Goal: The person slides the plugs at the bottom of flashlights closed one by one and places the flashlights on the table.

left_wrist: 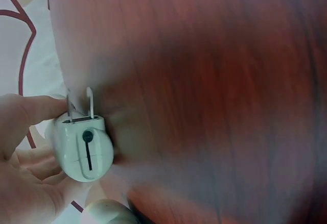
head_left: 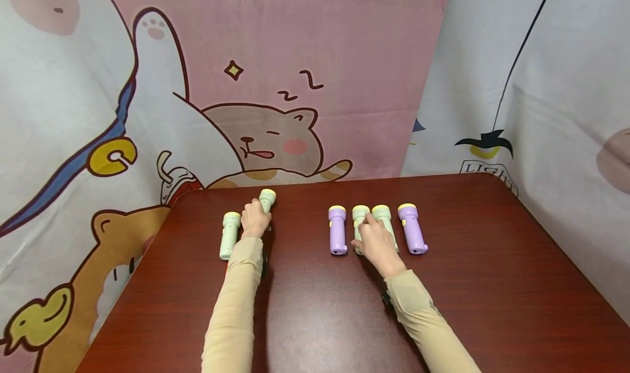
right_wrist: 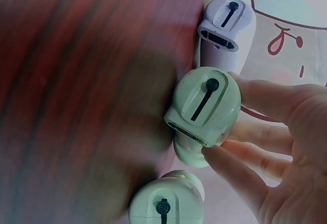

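Note:
My left hand [head_left: 255, 219] grips a pale green flashlight [head_left: 267, 197] with a yellow rim at the table's far left. In the left wrist view, two metal plug prongs stick out of the tail of this flashlight [left_wrist: 84, 150]. Just left of that hand lies another green flashlight [head_left: 229, 236]. My right hand [head_left: 378, 245] pinches a green flashlight [head_left: 361, 214] between thumb and fingers; its tail end [right_wrist: 204, 106], with a black slot, faces the right wrist camera. Beside it, partly covered by the hand, lies one more green flashlight [head_left: 382, 213].
A purple flashlight [head_left: 337, 231] lies left of the right hand, and another purple flashlight [head_left: 412, 229] lies to its right. All are on a dark red-brown wooden table [head_left: 315, 307]. A cartoon-printed cloth [head_left: 374, 77] hangs behind the table's far edge.

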Demonstrator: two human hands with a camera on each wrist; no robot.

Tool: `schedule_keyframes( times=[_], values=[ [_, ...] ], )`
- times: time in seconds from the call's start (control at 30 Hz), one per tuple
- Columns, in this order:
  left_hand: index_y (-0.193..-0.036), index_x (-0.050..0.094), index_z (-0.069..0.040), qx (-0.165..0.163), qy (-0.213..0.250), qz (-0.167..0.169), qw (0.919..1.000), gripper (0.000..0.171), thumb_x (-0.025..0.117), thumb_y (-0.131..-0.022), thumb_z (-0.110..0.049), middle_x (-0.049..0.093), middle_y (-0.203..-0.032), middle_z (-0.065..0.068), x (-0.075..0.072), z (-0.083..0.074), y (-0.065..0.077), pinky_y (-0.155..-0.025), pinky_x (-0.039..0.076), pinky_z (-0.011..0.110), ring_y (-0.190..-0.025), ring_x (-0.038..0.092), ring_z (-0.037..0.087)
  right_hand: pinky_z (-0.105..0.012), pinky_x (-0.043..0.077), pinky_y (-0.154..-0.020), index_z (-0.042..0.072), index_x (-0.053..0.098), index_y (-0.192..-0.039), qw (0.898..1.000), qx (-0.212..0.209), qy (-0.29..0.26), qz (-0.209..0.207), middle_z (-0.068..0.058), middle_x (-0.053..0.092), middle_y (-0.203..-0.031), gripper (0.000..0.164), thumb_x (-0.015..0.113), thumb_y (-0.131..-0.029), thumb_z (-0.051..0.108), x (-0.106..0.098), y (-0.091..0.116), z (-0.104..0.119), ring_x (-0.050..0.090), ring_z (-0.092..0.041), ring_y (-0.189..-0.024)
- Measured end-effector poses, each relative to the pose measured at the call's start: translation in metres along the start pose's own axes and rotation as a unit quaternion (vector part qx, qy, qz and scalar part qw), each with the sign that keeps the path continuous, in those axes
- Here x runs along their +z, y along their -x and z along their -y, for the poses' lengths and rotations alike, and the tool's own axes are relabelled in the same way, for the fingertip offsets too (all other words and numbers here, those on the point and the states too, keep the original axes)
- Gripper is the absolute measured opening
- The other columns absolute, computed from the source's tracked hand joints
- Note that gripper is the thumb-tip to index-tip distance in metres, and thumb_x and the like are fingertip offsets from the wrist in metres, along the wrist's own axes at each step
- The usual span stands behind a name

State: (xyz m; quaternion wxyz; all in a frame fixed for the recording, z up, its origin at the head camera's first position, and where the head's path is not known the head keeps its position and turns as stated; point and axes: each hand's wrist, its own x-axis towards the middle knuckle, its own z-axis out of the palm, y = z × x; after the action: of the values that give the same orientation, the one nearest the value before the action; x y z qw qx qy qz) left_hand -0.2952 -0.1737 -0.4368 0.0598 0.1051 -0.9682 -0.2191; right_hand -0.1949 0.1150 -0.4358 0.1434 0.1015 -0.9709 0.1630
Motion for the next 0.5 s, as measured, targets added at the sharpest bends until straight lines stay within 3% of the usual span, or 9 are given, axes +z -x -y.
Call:
schedule_keyframes(
  times=[0.5],
  values=[
    [-0.106, 0.051, 0.003, 0.021, 0.076, -0.001, 0.9969, 0.033, 0.068, -0.082, -0.013, 0.063, -0.101, 0.029, 0.001, -0.016, 0.009, -0.074, 0.052, 0.049, -0.089, 0.065, 0.044, -0.045, 0.051, -0.063, 0.000, 0.069, -0.080, 1.000, -0.009, 0.001, -0.020, -0.014, 0.059, -0.097, 0.027, 0.084, -0.067, 0.018, 0.001, 0.001, 0.000, 0.057, -0.038, -0.079]
  ],
)
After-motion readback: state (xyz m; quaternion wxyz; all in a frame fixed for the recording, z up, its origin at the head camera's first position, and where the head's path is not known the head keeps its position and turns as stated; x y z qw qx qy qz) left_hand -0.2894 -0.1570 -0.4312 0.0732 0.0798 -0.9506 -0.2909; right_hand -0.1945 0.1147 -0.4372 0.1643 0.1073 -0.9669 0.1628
